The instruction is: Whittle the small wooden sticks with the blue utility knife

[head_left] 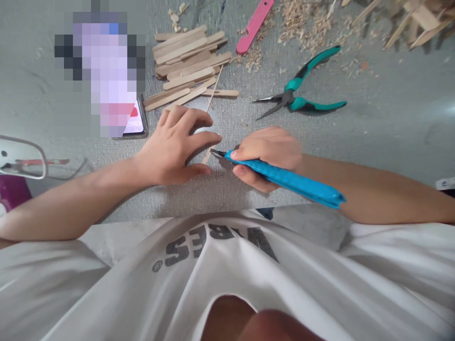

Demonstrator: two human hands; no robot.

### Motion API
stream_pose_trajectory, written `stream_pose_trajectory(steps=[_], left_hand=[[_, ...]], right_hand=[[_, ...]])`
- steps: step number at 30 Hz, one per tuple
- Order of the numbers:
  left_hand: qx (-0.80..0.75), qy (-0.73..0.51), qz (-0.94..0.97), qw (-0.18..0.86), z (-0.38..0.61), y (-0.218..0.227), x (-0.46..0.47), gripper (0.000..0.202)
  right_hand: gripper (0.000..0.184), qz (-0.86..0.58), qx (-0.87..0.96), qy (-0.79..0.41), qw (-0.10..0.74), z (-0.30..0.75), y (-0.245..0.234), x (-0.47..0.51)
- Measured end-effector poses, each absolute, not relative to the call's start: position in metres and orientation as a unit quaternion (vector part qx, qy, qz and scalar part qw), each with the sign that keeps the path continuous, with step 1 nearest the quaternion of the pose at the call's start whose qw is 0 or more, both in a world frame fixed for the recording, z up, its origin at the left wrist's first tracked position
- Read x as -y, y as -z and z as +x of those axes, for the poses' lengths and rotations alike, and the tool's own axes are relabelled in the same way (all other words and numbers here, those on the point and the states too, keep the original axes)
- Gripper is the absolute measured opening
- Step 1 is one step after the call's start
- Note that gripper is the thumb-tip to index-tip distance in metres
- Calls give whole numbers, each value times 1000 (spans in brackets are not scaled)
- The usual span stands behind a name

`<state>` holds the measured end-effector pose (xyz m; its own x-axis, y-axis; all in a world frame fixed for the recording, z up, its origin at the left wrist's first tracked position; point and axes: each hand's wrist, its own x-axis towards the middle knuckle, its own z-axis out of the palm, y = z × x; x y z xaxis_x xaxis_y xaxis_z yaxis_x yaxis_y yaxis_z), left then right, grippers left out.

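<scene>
a grey table (384,118) is seen from above, strewn with a pile of wooden sticks (188,61), shavings, teal pliers (302,90) and a phone (137,123). the left hand (174,147) is spread, fingers apart, pressing a thin wooden stick (207,156) flat to the surface. the right hand (266,154) is closed tight on a blue craft knife (284,177), its blade touching the stick just beside the left fingertips. a slip of the blade could likely cut those fingers, or the stick could split.
</scene>
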<state>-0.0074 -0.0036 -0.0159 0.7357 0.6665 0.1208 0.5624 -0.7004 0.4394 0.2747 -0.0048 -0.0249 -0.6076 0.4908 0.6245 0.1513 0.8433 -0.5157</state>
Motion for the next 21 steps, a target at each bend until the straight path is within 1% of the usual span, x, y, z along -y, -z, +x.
stream_pose_trajectory(steps=[7,13,21], left_hand=[[-350,-149,904,193,-8,19,4,58],[-359,-150,898,206,-7,18,4,58],[-350,-138,909,180,-6,14,3,57]], right_hand=[[13,-166,868,-220,413,274,28,6],[15,-170,869,-224,407,274,30,6],[14,-171,875,-219,397,275,28,5]])
